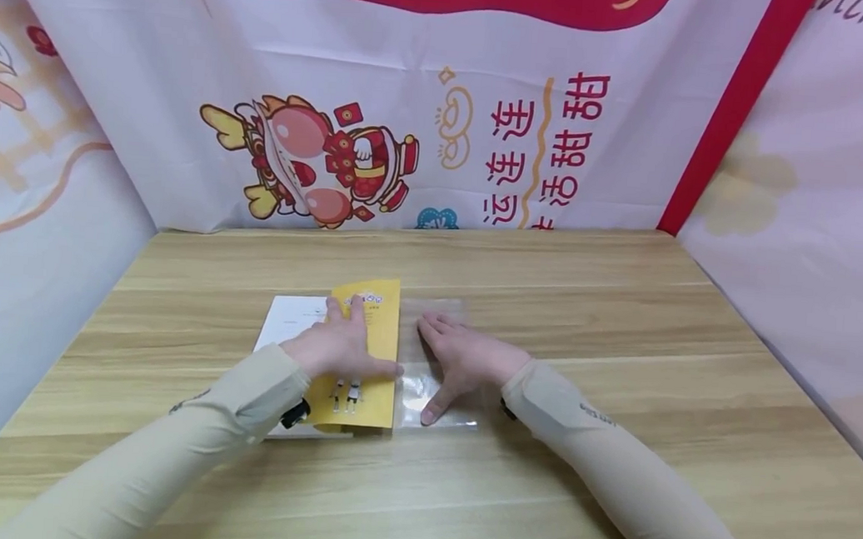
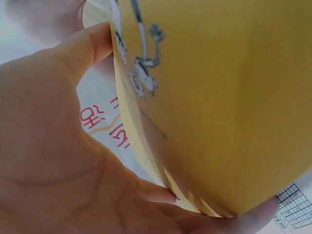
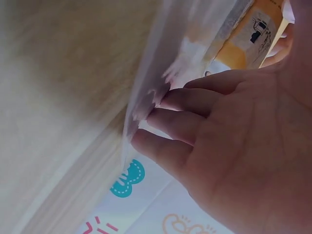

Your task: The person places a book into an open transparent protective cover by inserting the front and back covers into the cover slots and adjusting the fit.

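A yellow printed cover [image 1: 381, 341] lies over a white-paged booklet [image 1: 285, 318] on the table. On that cover rests the left hand [image 1: 339, 348], fingers spread and thumb pointing right to its edge; the left wrist view shows the hand [image 2: 63, 141] against the yellow sheet [image 2: 219, 97]. A clear plastic sheet [image 1: 409, 397] extends from the cover's right edge. The right hand [image 1: 466, 360] lies on the plastic with straight fingers and thumb apart. In the right wrist view its fingertips touch the clear film [image 3: 161, 63], the hand [image 3: 234, 131] beside it.
The wooden table [image 1: 586, 314] surrounds the booklet. Behind it hangs a white cloth [image 1: 432, 44] with red lettering and a cartoon figure, and further printed cloths stand at the left [image 1: 22, 107] and right [image 1: 819, 205].
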`<state>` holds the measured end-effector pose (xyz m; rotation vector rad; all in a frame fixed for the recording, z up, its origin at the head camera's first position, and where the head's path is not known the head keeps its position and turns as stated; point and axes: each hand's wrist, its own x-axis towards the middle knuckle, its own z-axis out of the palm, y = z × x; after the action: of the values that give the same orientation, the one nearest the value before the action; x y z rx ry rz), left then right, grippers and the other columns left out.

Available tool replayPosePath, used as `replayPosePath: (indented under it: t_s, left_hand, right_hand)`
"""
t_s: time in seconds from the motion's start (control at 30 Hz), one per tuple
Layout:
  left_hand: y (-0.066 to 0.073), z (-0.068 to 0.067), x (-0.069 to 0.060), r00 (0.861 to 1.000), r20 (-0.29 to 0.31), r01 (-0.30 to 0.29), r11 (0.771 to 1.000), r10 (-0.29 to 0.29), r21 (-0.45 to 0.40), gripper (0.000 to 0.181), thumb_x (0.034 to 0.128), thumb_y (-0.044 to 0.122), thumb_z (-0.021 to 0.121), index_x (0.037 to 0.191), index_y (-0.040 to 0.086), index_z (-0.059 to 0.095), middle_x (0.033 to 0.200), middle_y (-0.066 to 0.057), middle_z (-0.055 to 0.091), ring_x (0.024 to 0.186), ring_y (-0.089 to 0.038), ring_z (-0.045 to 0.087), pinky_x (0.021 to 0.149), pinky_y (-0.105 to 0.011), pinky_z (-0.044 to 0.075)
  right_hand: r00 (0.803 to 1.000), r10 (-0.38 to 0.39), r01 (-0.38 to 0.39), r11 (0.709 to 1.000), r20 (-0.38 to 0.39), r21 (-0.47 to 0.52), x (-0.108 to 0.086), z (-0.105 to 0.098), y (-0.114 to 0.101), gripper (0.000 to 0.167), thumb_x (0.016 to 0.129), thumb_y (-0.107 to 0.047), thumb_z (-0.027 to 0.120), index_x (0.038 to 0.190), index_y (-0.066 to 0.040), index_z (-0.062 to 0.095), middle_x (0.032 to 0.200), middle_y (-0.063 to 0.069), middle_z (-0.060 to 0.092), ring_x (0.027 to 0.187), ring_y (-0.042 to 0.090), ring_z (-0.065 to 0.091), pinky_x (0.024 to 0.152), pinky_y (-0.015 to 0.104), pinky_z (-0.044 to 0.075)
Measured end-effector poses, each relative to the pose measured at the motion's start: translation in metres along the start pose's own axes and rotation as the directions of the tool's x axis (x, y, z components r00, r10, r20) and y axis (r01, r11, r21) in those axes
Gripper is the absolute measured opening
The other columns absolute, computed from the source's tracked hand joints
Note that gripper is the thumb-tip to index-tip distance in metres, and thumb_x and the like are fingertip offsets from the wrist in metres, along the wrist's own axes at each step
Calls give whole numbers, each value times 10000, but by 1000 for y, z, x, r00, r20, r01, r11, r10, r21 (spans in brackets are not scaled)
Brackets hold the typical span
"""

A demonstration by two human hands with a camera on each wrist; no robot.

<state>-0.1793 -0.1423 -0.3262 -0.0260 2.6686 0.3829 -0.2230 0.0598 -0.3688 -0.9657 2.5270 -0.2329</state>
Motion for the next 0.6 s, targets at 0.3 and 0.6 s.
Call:
replayPosePath:
  t_s: [0.3,0.6]
  left_hand:
    - [-3,3,1,1000,-12,12,1000,-12,-28,1293,750,697,691,1550,-5,-43,1532,-385,-82,1163,-520,428,846,-532,503]
    - [-1,5,3,999,-32,26,1000,-26,-9,1307,725,712,701,1555,-1,-14,1536,-383,-49,1164,-508,426,836,-535,503]
  right_hand:
    - [1000,-25,25,1000,-19,-15,-1,0,2,1424,547,-719,806,1567,-25,97,1622,136,78,1478,276,66,1177,373,103]
    - [999,-17,18,1000,-50,24,0,2,7,1358,576,-693,806,1573,-59,137,1625,86,120,1478,242,93,1178,369,123]
